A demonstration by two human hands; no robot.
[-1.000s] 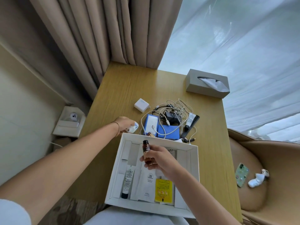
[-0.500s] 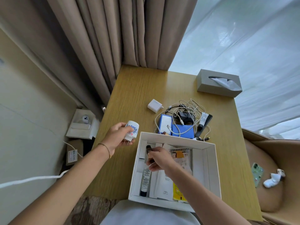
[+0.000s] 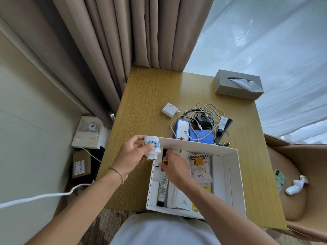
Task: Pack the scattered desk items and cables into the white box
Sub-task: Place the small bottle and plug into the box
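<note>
The white box [image 3: 233, 177] lies open at the desk's near edge, holding a tube [image 3: 162, 190], sachets and a snack packet [image 3: 200, 167]. My left hand [image 3: 131, 152] grips a white plug-in device with a blue flower print [image 3: 151, 145] over the box's far left corner, its prongs pointing down. My right hand [image 3: 174, 167] is inside the box at its far left, fingers curled round a small dark brown bottle [image 3: 165, 155], which is mostly hidden. Behind the box lie a white charger [image 3: 169, 110], tangled cables [image 3: 203, 117], two blue boxes [image 3: 200, 136] and a small tube [image 3: 223, 123].
A grey tissue box [image 3: 238, 84] stands at the desk's far right corner. Curtains hang behind the desk. Cartons and a white cord [image 3: 35, 197] sit on the floor to the left. A tan chair on the right holds a phone [image 3: 280, 179] and a white toy [image 3: 296, 187].
My left hand picked the white plug-in device off the desk and carried it to the box's corner. My right hand lowered the brown bottle into the box's far left.
</note>
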